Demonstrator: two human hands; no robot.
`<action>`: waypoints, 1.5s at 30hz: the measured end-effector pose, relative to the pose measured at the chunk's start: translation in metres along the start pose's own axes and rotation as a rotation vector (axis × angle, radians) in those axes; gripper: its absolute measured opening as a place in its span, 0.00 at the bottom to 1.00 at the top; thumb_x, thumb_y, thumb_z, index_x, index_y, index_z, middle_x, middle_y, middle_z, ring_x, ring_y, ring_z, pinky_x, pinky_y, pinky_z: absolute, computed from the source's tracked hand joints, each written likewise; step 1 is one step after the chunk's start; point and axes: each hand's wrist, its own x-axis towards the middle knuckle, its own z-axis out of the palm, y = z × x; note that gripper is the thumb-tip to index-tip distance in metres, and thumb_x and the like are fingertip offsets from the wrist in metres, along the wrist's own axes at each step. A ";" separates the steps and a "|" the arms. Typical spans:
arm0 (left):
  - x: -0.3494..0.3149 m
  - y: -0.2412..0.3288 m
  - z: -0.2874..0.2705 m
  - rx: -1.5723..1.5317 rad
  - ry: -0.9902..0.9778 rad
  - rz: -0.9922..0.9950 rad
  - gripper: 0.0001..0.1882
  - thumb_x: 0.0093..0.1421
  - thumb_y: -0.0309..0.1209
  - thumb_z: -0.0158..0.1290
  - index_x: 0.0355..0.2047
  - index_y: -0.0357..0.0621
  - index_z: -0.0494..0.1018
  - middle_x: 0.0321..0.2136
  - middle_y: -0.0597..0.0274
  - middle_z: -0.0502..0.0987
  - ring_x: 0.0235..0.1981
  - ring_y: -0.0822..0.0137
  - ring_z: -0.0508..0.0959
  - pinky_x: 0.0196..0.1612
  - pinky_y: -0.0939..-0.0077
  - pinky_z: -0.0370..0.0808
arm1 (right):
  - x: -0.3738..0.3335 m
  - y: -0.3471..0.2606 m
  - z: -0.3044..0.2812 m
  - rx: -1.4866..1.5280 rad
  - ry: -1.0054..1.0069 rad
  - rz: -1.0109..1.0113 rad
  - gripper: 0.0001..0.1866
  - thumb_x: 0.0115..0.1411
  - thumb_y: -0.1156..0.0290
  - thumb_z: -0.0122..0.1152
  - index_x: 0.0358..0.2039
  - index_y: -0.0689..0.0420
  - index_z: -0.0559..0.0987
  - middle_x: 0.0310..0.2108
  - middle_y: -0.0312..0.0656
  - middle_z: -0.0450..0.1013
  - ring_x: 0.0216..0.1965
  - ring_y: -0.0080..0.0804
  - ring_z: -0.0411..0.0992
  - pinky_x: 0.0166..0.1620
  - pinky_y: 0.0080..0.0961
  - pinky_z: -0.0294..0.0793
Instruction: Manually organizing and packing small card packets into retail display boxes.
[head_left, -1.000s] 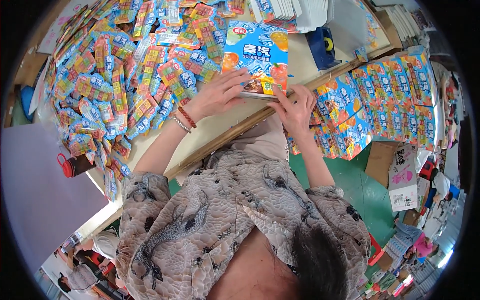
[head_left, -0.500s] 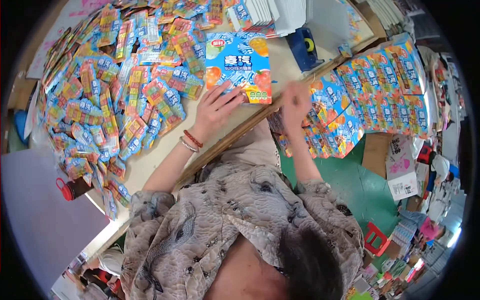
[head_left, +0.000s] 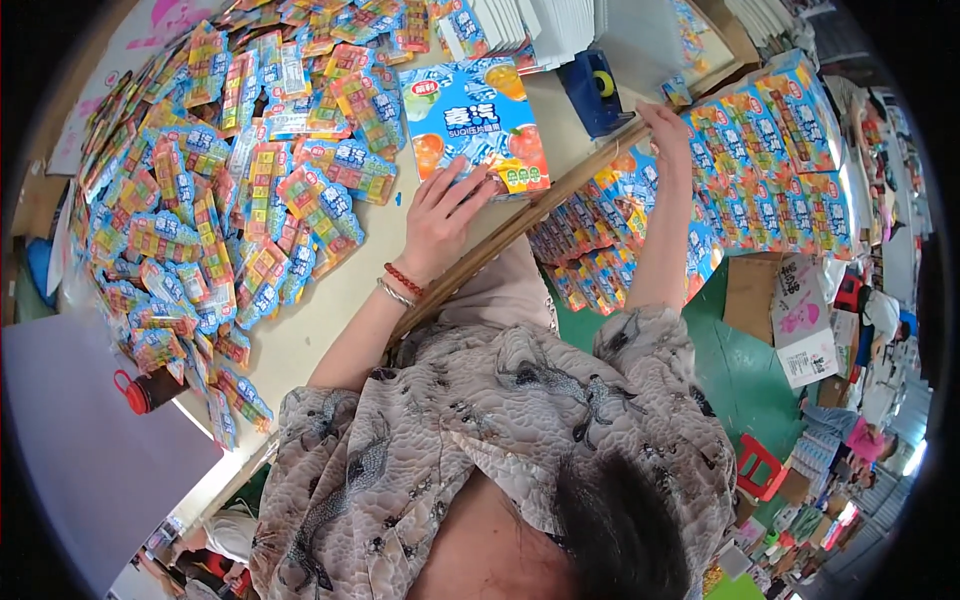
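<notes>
A blue carton printed with fruit lies flat on the table near its front edge. My left hand rests on the carton's near edge with its fingers stretched out across it. To the right, my right hand is at the table's wooden edge, beside a dark blue tape dispenser holding a yellow-cored roll. Its fingers are pinched together; whatever is between them is too small to make out.
Many colourful candy packets are heaped across the left of the table. White flat cartons stand at the back. Rows of filled display boxes stand right of the table. A red-capped bottle is at the far left, a red stool on the floor.
My right hand has moved right and away from me, from beside the carton to the table edge by the tape dispenser. My left hand stays on the carton, which has tilted slightly.
</notes>
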 end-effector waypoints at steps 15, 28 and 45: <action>-0.001 0.002 0.005 -0.023 0.035 -0.020 0.25 0.50 0.20 0.54 0.49 0.56 0.75 0.53 0.70 0.73 0.56 0.61 0.70 0.56 0.63 0.67 | -0.062 0.077 0.042 0.508 0.077 0.184 0.07 0.61 0.71 0.58 0.27 0.60 0.74 0.18 0.36 0.69 0.18 0.23 0.67 0.20 0.17 0.61; 0.013 0.005 -0.012 0.125 -0.138 0.088 0.25 0.53 0.25 0.53 0.54 0.54 0.71 0.51 0.69 0.73 0.55 0.62 0.70 0.54 0.66 0.65 | -0.199 -0.029 0.140 0.509 -0.251 0.296 0.09 0.62 0.71 0.54 0.31 0.64 0.75 0.20 0.41 0.74 0.18 0.26 0.74 0.22 0.19 0.74; 0.020 0.007 -0.010 -0.086 -0.037 -0.062 0.11 0.56 0.33 0.56 0.40 0.53 0.78 0.43 0.72 0.75 0.49 0.62 0.73 0.49 0.63 0.65 | -0.185 0.006 0.126 0.620 -0.520 0.474 0.11 0.63 0.69 0.57 0.40 0.63 0.76 0.31 0.41 0.77 0.31 0.29 0.78 0.34 0.21 0.79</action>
